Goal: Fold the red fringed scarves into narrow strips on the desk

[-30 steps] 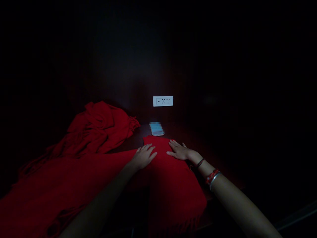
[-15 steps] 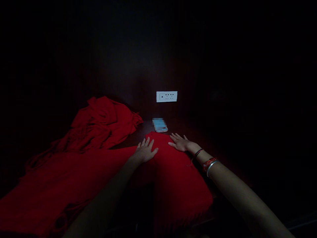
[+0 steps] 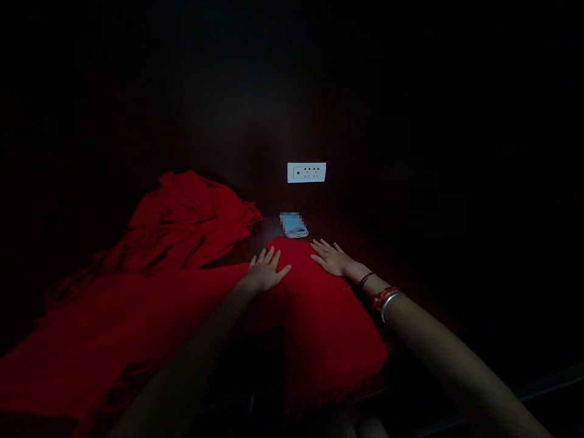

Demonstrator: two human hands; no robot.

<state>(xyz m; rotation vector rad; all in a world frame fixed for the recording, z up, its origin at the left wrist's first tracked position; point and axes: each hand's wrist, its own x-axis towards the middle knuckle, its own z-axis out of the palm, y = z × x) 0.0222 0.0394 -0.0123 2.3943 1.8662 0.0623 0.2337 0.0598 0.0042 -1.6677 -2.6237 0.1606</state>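
Note:
A red cloth with a fringed edge (image 3: 319, 322) lies spread over a dark surface in a dim room. My left hand (image 3: 264, 272) rests flat on its far end, fingers spread. Just right of it, my right hand (image 3: 332, 257) also presses flat on the cloth with fingers stretched out; bangles and a thread band circle that wrist. Neither hand grips anything. The cloth runs off to the left, where more red fabric (image 3: 182, 222) lies bunched in a heap.
A phone (image 3: 293, 224) lies on the dark surface just beyond the cloth's far edge. A white socket plate (image 3: 306, 172) is set in the dark wall behind it. Everything else around is too dark to make out.
Both hands have slid a little farther along the cloth toward the phone, staying flat. The view has shifted slightly, so the socket and phone sit higher in the picture.

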